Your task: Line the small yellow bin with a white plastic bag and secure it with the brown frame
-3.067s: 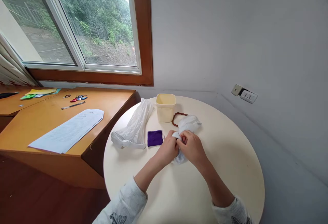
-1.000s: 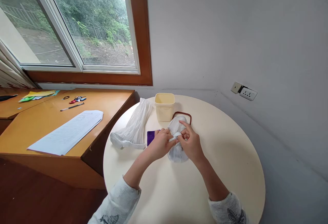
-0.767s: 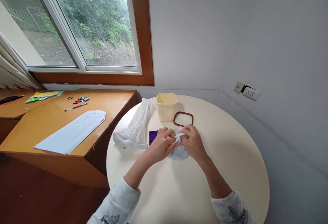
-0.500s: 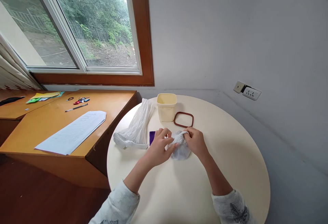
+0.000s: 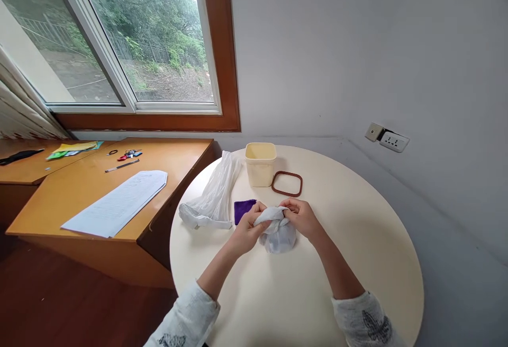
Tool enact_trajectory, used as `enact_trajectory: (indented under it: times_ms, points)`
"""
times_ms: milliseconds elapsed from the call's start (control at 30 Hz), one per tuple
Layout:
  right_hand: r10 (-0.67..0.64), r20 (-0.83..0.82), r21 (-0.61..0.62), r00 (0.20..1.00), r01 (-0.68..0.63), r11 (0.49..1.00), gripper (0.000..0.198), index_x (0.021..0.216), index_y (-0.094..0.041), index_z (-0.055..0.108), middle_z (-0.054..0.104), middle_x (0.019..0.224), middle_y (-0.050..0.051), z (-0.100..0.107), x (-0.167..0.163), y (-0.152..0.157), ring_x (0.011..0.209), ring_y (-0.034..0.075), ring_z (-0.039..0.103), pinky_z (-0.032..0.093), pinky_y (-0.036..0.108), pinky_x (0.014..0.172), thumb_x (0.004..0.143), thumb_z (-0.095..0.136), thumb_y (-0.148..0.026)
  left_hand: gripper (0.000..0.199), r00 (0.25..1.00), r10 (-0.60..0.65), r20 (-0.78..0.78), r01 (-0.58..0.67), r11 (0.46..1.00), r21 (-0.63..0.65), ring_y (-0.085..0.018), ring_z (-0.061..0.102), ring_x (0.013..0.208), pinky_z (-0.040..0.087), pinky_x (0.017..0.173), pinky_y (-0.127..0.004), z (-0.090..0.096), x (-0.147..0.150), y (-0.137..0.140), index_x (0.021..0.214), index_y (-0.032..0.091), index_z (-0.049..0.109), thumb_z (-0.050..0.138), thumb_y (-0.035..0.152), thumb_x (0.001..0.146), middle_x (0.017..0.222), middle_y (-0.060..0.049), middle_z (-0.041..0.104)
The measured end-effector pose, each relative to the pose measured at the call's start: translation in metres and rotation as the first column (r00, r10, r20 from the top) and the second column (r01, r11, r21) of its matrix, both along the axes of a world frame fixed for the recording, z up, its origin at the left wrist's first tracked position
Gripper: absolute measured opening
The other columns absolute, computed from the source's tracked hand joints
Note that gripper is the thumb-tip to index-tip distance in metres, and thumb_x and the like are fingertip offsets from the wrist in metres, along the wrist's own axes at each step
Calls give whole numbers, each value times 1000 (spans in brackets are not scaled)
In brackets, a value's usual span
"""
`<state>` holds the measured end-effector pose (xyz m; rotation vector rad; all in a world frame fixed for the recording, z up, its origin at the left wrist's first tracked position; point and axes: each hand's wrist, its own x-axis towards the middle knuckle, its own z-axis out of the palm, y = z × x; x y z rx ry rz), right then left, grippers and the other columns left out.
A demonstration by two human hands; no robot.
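Observation:
Both hands grip the gathered top of a white plastic bag (image 5: 280,240) low over the round table. My left hand (image 5: 246,233) pinches a twisted part of it between thumb and fingers. On the other side, my right hand (image 5: 304,219) is closed on the bag's upper end. The bag's lower part bulges and looks filled, but its contents cannot be made out. Just behind my left hand lies a purple cloth pouch (image 5: 243,210), partly covered by the fingers.
A cream plastic container (image 5: 260,172) stands at the table's back, with a brown square ring (image 5: 287,184) beside it. Left of them lies another white plastic bag (image 5: 214,193). The wooden desk (image 5: 178,151) holds papers (image 5: 119,201), a pen (image 5: 122,166) and keys (image 5: 130,154).
My left hand's fingers have closed on the bag's top, where they were looser before. More of the purple pouch shows, and the view has shifted slightly.

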<state>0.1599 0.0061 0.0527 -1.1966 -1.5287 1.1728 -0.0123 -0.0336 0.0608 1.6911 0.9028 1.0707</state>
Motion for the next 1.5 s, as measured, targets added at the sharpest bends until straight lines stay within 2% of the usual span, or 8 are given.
enact_trajectory:
  times_ms: [233,433,700,833,967,1100,1267,1500]
  points:
    - [-56,45,101,997,51,994,15,63,-17,60,56,59,-1,2,0,-2,54,12,49,37,23,51,63,45,-20,38,992,-57,-110,47,995,-89,-17,41,80,34,70,-26,12,-1,5,59,15,48,49,48,79,79,-2,42]
    - [-47,-61,-67,997,43,997,11,56,-16,56,50,51,-3,9,-1,-4,50,10,42,30,22,47,61,47,-22,23,950,3,-311,-24,998,-64,-18,41,83,34,70,-25,21,0,9,59,17,47,52,30,77,77,-2,43]
    - [143,-417,-249,898,-264,932,25,78,-18,60,56,58,-3,19,4,-12,54,10,46,34,21,53,57,48,-17,18,1000,16,-7,-18,978,-206,-14,42,70,35,65,-26,0,-7,8,64,15,52,53,30,75,77,-2,48]
    - [82,-346,-291,935,-191,937,25,76,-18,60,53,53,-4,18,3,-11,50,10,44,33,22,51,56,46,-17,18,967,-91,239,165,936,-311,-15,44,69,35,68,-28,-3,-6,4,62,15,53,58,31,70,65,-1,50]
    - [-8,-214,-277,977,-53,959,20,68,-18,59,51,52,-4,23,3,-11,48,9,41,30,22,48,55,45,-18,20,967,-205,149,239,932,-271,-12,38,65,32,65,-25,1,-7,6,53,16,45,57,22,67,60,1,42]
    - [-14,-94,-106,995,4,994,15,60,-17,60,56,59,-1,30,5,-13,54,10,46,33,23,52,57,45,-19,6,982,-190,20,189,949,-254,-10,35,62,29,58,-23,14,-4,10,67,16,47,52,19,70,64,4,39]
    - [-29,-205,-229,978,-19,973,17,68,-17,58,54,54,-3,26,9,-11,46,8,42,31,22,47,56,47,-20,10,980,-90,-175,56,980,-193,-10,37,63,31,57,-22,22,6,12,71,17,44,51,24,74,72,3,40]
    - [-72,-221,-212,973,24,977,13,65,-18,55,51,51,-5,18,18,-7,47,8,41,30,20,47,56,46,-18,3,997,-27,-71,16,989,-150,-10,39,65,32,57,-21,8,7,17,71,17,46,48,14,72,73,2,44]
